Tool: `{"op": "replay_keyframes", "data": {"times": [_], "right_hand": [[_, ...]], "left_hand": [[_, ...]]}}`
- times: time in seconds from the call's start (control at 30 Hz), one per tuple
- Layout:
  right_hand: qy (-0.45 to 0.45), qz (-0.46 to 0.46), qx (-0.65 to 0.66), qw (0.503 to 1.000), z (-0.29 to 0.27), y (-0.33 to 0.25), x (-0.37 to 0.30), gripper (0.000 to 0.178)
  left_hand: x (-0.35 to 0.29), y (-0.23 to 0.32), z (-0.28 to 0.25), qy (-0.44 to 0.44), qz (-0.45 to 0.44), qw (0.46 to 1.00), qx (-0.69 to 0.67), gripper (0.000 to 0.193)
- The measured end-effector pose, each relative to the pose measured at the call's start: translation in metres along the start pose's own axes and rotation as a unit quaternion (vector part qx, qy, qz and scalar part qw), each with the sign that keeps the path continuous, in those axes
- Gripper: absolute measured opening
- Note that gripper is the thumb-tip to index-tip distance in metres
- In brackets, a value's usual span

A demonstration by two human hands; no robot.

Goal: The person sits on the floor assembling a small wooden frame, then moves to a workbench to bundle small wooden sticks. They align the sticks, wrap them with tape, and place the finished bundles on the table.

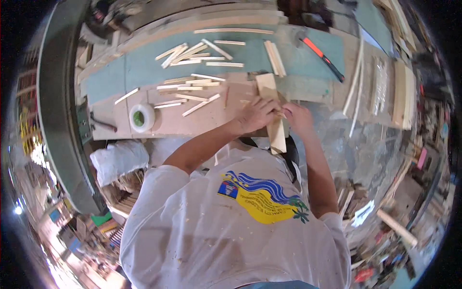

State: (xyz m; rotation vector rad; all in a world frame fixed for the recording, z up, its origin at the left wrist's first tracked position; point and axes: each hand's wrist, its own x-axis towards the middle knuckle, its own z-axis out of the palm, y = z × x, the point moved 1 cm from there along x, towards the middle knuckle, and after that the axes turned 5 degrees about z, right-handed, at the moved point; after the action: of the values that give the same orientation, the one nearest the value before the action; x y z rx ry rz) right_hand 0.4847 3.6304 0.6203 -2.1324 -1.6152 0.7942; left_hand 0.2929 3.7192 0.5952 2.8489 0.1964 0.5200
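A flat, pale wooden board (277, 139) runs from the bench towards my body. Across its middle lies my left hand (260, 114), its fingers curled and pressed together. Close beside it on the right, my right hand (297, 117) is closed in a pinch at the board's edge. A small wood-coloured piece (279, 113) shows between the fingertips of both hands; most of it is hidden. Left of my hands, several short wooden sticks (201, 105) are scattered on the brown part of the bench. More sticks (192, 50) lie in a loose pile farther back.
A white tape roll (142, 118) with a green centre sits at the bench's left. An orange-and-black tool (322, 59) lies at the back right, near long pale strips (355, 84). A dark metal beam (62, 106) stands along the left. Wood scraps (397, 227) litter the lower right.
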Motion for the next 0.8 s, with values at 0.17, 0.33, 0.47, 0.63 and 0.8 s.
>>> {"op": "replay_keyframes", "data": {"times": [0.17, 0.33, 0.47, 0.63, 0.8], "right_hand": [[-0.040, 0.030, -0.068, 0.996, 0.010, -0.001, -0.011, 0.026], [0.033, -0.086, -0.058, 0.994, 0.026, 0.003, -0.019, 0.037], [0.050, -0.105, -0.092, 0.989, 0.031, 0.009, -0.019, 0.040], [0.088, -0.092, -0.099, 0.987, 0.037, 0.001, -0.018, 0.035], [0.107, -0.015, -0.096, 0.990, 0.047, -0.014, -0.026, 0.036]], "left_hand": [[-0.007, -0.002, 0.016, -0.030, 0.004, 0.999, -0.017, 0.020], [0.000, -0.004, 0.005, 0.051, 0.007, 0.998, -0.042, 0.016], [0.005, -0.012, 0.001, -0.019, 0.011, 0.999, -0.042, 0.014], [0.009, -0.016, 0.003, -0.028, 0.015, 0.999, -0.026, 0.013], [0.010, -0.013, -0.025, 0.041, -0.003, 0.999, -0.021, 0.011]]}}
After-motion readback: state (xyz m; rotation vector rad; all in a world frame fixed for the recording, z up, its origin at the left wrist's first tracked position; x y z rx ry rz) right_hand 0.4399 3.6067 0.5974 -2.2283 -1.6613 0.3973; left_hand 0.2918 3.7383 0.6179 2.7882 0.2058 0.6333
